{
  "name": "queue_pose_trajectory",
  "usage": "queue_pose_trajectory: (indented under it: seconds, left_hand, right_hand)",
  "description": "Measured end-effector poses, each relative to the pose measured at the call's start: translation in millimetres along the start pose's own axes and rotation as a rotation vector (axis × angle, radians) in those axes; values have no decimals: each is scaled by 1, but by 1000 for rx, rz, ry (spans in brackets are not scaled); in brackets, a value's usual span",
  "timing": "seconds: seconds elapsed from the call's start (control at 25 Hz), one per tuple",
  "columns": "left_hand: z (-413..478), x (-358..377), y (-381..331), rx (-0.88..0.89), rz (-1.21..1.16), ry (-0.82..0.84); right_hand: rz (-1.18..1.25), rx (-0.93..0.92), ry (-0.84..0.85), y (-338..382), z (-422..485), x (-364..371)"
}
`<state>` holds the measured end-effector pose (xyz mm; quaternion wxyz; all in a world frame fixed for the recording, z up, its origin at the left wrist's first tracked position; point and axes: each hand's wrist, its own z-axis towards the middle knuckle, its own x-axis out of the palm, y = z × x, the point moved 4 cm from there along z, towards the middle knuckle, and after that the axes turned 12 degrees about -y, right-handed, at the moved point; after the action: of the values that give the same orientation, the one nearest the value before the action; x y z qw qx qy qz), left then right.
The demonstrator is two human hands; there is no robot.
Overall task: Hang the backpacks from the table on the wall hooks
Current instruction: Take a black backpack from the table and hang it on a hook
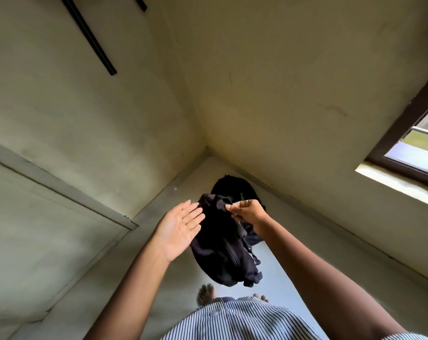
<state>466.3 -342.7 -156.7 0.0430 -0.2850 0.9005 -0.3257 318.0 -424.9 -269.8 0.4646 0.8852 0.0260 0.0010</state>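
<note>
Midair, dark backpack (pixel 222 244) pinched by right fingers (pixel 233 207), left fingers (pixel 194 215) straight alongside.

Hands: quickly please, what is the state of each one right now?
Left hand: open, fingers straight, beside the dark backpack; whether it touches cannot be told.
Right hand: closed, pinching the top of the dark backpack.

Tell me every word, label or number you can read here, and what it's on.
No text can be read.
On the dark backpack pinched by the right hand: no lettering shows.
On the second backpack behind it: only a small greenish mark, too small to read.
</note>
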Motion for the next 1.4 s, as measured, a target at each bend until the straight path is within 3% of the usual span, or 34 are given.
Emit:
queue_pose_trajectory:
  seconds: [0.16, 0.32, 0.52, 0.76, 0.92, 1.04, 1.4]
  left_hand:
    - [-12, 20, -21, 302, 138, 126]
    - [-12, 55, -78, 650, 510, 222]
    - [20, 107, -127, 740, 1095, 477]
    - [3, 161, -198, 1019, 512, 367]
    - [-26, 192, -256, 1222, 314, 473]
    - [-34, 209, -288, 1287, 293, 500]
    - [-103, 251, -385, 1537, 274, 495]
  right_hand:
    - [-178, -253, 70, 39, -10, -8]
    - [-323, -464, 106, 106, -20, -24]
    - [-429, -702, -21, 200, -36, -54]
    - [-120, -730, -108, 292, -52, -84]
    - [0, -717, -141, 340, -57, -91]
    - [-79, -756, -233, 362, -55, -88]
    - [14, -986, -519, 466, -83, -98]
